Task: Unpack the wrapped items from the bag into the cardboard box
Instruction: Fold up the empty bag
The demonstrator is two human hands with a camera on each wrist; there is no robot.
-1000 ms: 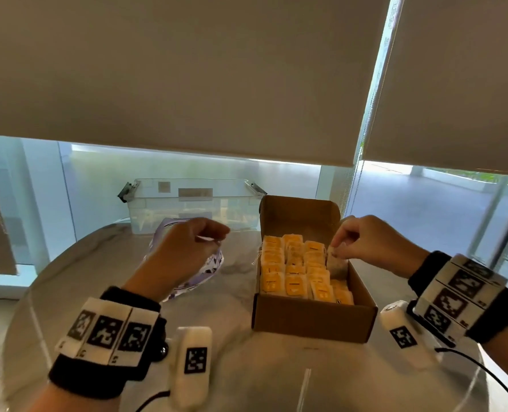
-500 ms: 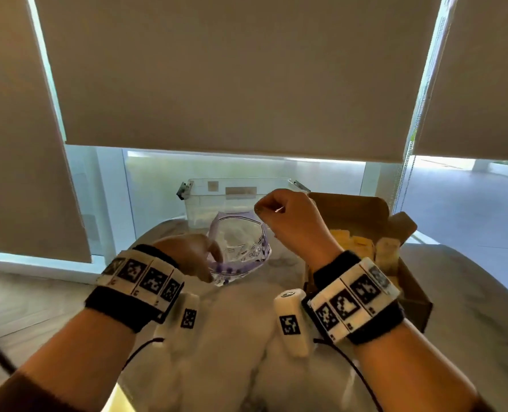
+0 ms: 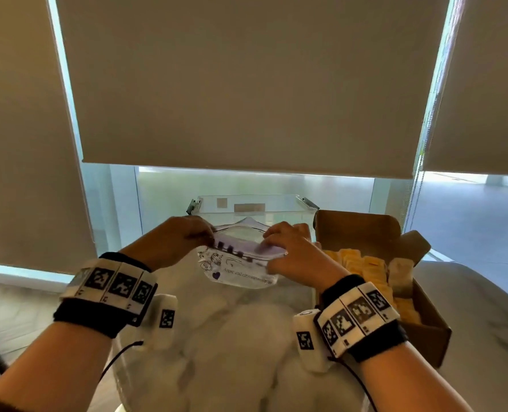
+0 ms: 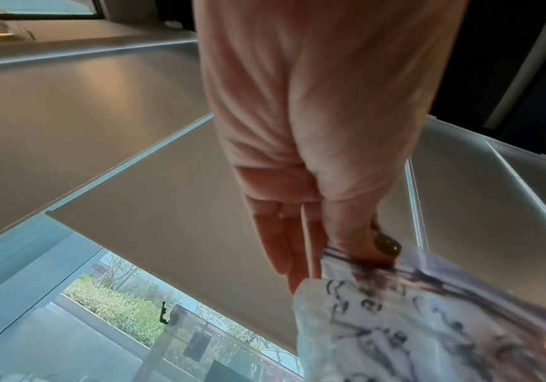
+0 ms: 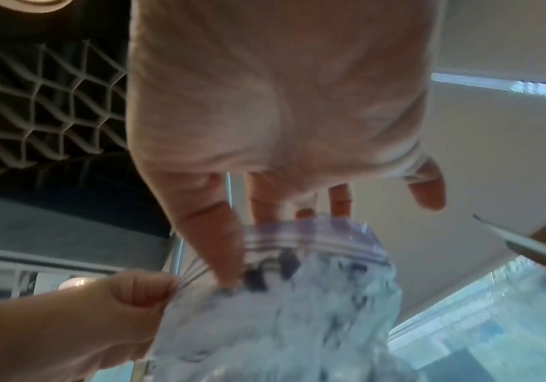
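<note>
Pinching bag (image 3: 240, 263), left hand (image 3: 175, 242), right hand (image 3: 294, 251)

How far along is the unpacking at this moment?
Mostly done, it seems: the cardboard box holds rows of yellow wrapped items. In hand: the left hand and right hand each pinch the top edge of the clear printed bag, held above the table. It looks flat, with no items visible inside. Left: probably just setting the bag aside.

right hand (image 3: 288, 257) gone from the open brown cardboard box (image 3: 425, 337) to the mouth of the clear printed zip-top plastic bag (image 3: 240, 266), now pinched with left hand (image 3: 175, 242), stretched flat
</note>
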